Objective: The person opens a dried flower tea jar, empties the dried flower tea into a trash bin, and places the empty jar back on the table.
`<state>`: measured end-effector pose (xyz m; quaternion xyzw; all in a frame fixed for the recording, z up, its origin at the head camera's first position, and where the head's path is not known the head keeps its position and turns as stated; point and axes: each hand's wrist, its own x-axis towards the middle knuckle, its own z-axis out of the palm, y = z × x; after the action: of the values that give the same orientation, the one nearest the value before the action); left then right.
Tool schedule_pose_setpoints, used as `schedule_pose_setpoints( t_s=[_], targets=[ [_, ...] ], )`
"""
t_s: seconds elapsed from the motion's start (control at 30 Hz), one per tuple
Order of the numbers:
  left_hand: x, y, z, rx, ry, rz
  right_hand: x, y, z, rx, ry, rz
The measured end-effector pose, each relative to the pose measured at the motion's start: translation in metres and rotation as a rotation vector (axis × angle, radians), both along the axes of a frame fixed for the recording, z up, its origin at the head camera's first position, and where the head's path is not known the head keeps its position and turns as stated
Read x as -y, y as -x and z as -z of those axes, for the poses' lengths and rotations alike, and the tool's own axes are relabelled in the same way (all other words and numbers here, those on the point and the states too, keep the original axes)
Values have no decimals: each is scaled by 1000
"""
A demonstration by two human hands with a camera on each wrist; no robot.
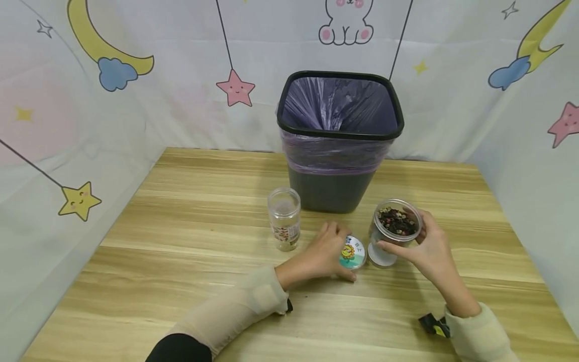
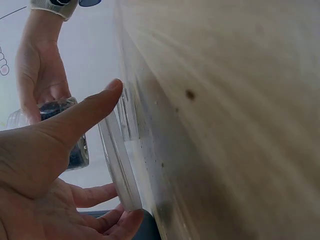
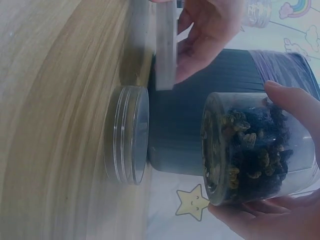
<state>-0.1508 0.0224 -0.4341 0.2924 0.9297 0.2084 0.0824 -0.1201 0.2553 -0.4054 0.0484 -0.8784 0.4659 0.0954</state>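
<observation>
My left hand (image 1: 323,251) grips a round lid (image 1: 354,253) by its edge, thumb on one side and fingertips on the other. A sunflower picture is printed on the lid's top. In the right wrist view this lid (image 3: 166,47) stands a little off the table. My right hand (image 1: 431,249) holds a clear jar (image 3: 260,150) with no lid on it, partly filled with a dark dried mix with lighter bits. The jar is raised above a second, clear round lid (image 3: 127,135) that lies flat on the table. The right fingers behind the jar are partly hidden.
Left of my left hand stands a clear, lidless jar (image 1: 285,218) with a printed label. Behind the hands is a dark bin (image 1: 334,193) lined with a purple bag. The wooden table (image 1: 181,226) is bordered by a patterned cloth (image 1: 190,75).
</observation>
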Motion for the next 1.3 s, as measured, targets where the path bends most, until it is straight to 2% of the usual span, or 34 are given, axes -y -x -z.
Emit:
schedule_pose_setpoints(
  t_s=[0.67, 1.07, 1.3],
  targets=[
    [-5, 0, 5, -10, 83, 6, 0, -4, 1, -12, 8, 2],
    [-3, -1, 6, 10, 102, 24, -1, -5, 4, -7, 3, 7],
    [-4, -4, 5, 0, 115, 39, -2, -6, 4, -4, 7, 5]
  ],
)
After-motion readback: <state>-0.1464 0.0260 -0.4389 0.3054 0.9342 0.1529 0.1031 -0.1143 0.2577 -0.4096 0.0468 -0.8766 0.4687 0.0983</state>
